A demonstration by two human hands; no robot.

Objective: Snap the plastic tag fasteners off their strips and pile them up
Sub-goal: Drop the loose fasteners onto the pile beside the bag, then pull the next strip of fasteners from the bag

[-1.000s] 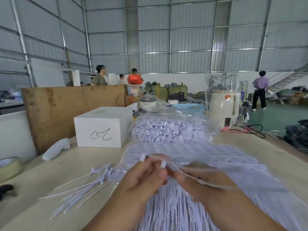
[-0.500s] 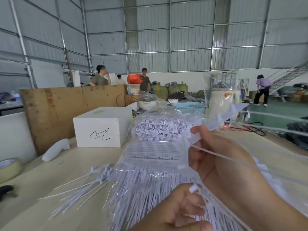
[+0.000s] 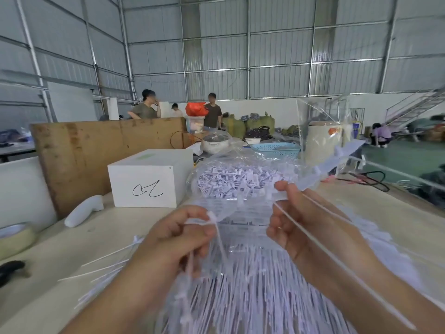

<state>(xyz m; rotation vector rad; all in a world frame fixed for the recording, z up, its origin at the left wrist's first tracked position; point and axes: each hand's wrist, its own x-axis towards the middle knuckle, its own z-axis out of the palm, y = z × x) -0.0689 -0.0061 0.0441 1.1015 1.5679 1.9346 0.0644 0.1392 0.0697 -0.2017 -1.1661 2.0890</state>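
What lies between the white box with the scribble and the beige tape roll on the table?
In the head view, a white handle-shaped tool lies on the table between the white box and the tape roll.

Two bare hands, the left hand (image 3: 178, 237) and the right hand (image 3: 301, 227). One white cardboard box (image 3: 147, 182). One light-blue perforated plastic basket (image 3: 277, 150). One roll of beige tape (image 3: 14, 237). Two clear plastic bags of white tag fasteners (image 3: 240, 179), too many to count.
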